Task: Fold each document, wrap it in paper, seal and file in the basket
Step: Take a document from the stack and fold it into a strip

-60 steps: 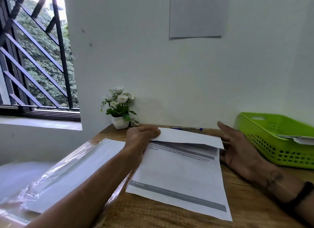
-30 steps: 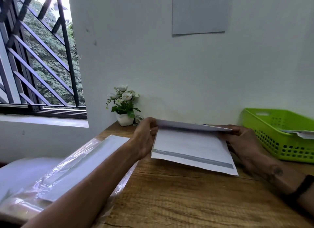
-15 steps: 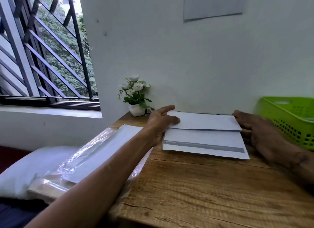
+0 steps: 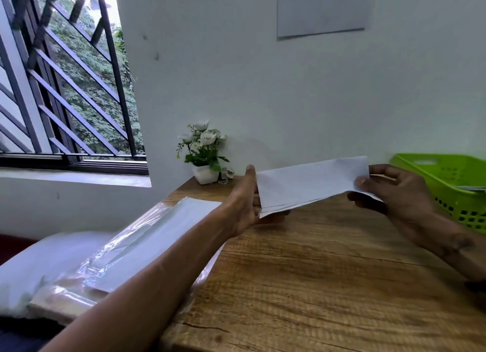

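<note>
Both hands pinch the folded document [image 4: 310, 184] off the table [image 4: 328, 273]: left hand [image 4: 248, 207] at one end, right hand [image 4: 389, 191] at the other. Fold looks finished, prob. Next: wrapping w/ paper [image 4: 147, 242], then basket [image 4: 452, 181].

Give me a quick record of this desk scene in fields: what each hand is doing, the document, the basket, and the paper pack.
left hand: grips the left end of the folded document
right hand: pinches its right end
folded document: lifted off the wooden table
green basket: far right, some paper inside
plastic-wrapped paper pack: at the table's left edge
</note>
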Tool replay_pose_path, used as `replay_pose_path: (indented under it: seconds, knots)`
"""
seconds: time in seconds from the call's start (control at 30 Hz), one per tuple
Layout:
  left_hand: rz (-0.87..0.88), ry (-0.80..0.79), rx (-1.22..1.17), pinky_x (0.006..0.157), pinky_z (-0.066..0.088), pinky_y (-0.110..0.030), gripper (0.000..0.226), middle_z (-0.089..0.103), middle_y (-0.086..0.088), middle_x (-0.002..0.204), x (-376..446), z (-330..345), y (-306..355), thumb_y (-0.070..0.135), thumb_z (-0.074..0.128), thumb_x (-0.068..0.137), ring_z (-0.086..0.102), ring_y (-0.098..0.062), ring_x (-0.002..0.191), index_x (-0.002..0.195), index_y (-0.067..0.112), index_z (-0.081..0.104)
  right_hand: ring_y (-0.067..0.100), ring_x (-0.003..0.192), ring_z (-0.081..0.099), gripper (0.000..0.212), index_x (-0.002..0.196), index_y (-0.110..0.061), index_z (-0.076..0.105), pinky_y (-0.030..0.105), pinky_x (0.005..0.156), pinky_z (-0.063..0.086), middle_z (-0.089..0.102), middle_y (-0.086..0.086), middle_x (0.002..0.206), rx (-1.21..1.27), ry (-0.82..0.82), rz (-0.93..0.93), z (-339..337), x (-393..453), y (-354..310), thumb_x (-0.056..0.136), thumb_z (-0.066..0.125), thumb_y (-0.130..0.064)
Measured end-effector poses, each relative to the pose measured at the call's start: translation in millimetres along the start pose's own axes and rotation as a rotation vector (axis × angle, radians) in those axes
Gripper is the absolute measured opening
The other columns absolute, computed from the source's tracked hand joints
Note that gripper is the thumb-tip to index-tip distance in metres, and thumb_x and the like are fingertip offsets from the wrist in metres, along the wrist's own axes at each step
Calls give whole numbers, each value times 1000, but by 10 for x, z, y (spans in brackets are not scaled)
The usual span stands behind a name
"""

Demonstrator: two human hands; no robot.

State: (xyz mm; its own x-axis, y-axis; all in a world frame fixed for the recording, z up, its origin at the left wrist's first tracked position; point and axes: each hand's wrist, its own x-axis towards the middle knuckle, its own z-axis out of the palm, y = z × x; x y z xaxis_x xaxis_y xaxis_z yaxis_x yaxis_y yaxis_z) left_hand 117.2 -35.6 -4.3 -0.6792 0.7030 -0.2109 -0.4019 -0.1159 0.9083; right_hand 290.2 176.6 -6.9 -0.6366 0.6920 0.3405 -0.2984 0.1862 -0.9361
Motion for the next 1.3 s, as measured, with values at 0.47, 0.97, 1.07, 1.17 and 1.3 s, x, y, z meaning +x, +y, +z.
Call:
replay_pose_path:
  seconds: [0.47, 0.97, 1.07, 1.17, 1.3]
  knots:
    - [180, 59, 49, 92, 62, -43, 46, 58, -19, 128, 23, -44, 55, -8, 69, 90, 64, -33, 116, 133, 8, 63, 28, 86, 72, 19, 90, 8, 73, 34, 75, 66, 76, 22, 100, 103, 3, 157, 33, 24, 26, 84, 57, 17]
    - [349, 25, 482, 96, 60, -44, 9, 75, -6, 116, 49, -6, -142, 21, 87, 82, 71, -23, 108, 91, 21, 83, -5, 80, 70, 8, 83, -37, 81, 17, 70, 52, 74, -30, 82, -817, -375, -198, 90, -91, -20, 82, 80, -46]
    - [748, 100, 1064, 82, 53, -22, 20, 76, 11, 97, -4, 36, -187, 42, 80, 87, 66, 0, 92, 89, 23, 78, -6, 75, 70, 7, 80, -35, 82, 16, 67, 51, 77, -23, 81, -820, -507, -201, 114, -133, -58, 85, 79, -38]
    - [1044, 8, 1460, 63, 42, -25, 34, 68, 10, 79, -51, 102, -252, 50, 58, 101, 56, -2, 70, 85, 23, 72, -9, 67, 65, 9, 81, -32, 81, 7, 59, 43, 74, -25, 74, -809, -572, -288, 162, -182, -40, 89, 77, -30]
    - [1090, -153, 1543, 57, 31, -33, 39, 45, 11, 62, -60, 204, -326, 38, 47, 108, 43, -10, 58, 71, 25, 52, 1, 58, 55, 14, 82, -36, 78, 21, 53, 39, 71, -9, 70, -795, -635, -388, 250, -197, 73, 93, 73, -29]
